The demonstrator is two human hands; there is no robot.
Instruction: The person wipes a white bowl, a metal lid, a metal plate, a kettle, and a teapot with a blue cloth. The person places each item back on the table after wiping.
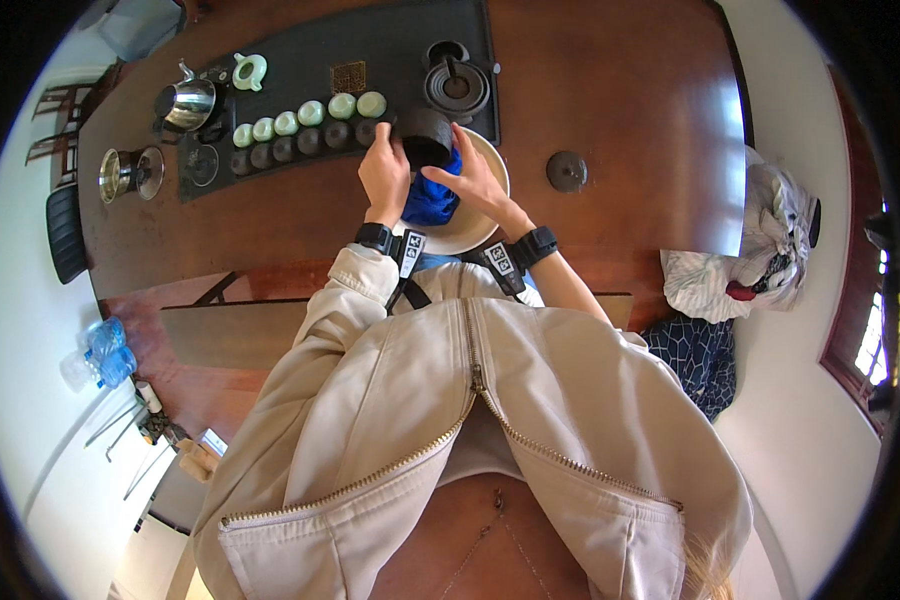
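Observation:
Between my two hands I hold a dark, round, hollow pot or cup (426, 135), its opening tilted towards me. My left hand (386, 169) grips its left side with thumb and fingers. On its right side is my right hand (484, 180), the fingers along the wall and the thumb near the opening. A bright blue cloth (431, 199) lies just below the pot, partly under my right hand; whether that hand holds it I cannot tell. Beneath both is a cream-coloured basin (487, 217). To the right, a round dark lid (567, 172) rests on the wooden table.
A black tea tray (292, 60) holds rows of pale green cups (311, 113) and dark cups (310, 141), a small green pot (250, 72) and a dark stacked tea set (456, 88). A steel kettle (189, 103) and a metal pot (114, 175) stand left. Bags (765, 240) lie right.

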